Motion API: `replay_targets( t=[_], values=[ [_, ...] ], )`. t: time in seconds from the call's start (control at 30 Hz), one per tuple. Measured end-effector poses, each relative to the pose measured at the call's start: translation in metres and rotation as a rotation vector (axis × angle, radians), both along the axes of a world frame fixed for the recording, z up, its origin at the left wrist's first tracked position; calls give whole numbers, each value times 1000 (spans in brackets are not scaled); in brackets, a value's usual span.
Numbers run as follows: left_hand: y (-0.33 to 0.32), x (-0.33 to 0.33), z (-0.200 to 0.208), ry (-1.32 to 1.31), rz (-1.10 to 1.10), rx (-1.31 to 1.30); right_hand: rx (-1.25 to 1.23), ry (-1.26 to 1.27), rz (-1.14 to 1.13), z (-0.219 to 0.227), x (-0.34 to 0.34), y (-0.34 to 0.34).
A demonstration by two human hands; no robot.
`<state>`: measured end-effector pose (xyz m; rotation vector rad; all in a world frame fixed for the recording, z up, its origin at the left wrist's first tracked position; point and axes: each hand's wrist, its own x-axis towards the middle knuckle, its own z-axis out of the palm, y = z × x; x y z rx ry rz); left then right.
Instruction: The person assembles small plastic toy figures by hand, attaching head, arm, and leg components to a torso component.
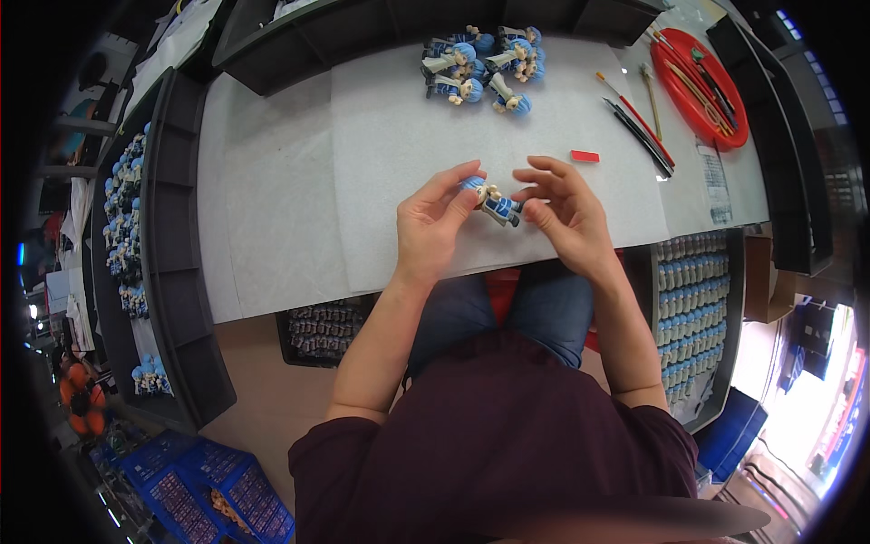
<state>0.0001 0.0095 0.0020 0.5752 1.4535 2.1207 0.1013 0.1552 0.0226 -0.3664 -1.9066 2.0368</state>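
My left hand (435, 213) pinches a small blue-haired figurine (500, 207) by its head, between thumb and fingers. The figurine lies tilted just above the near part of the white sheet, its blue outfit and dark shoes pointing to the right. Beside the shoes is my right hand (569, 213), fingers spread and curved, its thumb close to them; whether it touches is hard to tell. Farther back on the sheet, several similar figurines (512, 59) lie in a loose cluster.
A small red block (585, 156) lies right of my hands, near brushes and pens (642, 136). A red oval tray (659, 77) holds more tools. Dark trays border the table; the left tray (177, 227) and the lower right tray (736, 313) hold many figurines or parts.
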Motion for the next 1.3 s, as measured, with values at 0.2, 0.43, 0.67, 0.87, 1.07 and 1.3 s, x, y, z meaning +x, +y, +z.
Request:
replay_targets(
  t=[0.2, 0.43, 0.67, 0.87, 1.07, 1.3],
  values=[
    [3, -1, 2, -71, 23, -50, -146, -77, 218, -5, 1, -5],
    [6, 3, 10, -60, 49, -162, -184, -72, 195, -6, 4, -6],
    [2, 3, 4, 71, 15, -48, -165, -13, 136, -14, 5, -7],
    [2, 4, 4, 20, 5, -22, -161, 5, 141, -15, 5, -6],
    [0, 3, 3, 23, -16, -49, -138, 17, 131, -14, 6, -7],
    [2, 4, 4, 22, -14, -73, -108, 78, 62, -19, 9, -10]
  ],
)
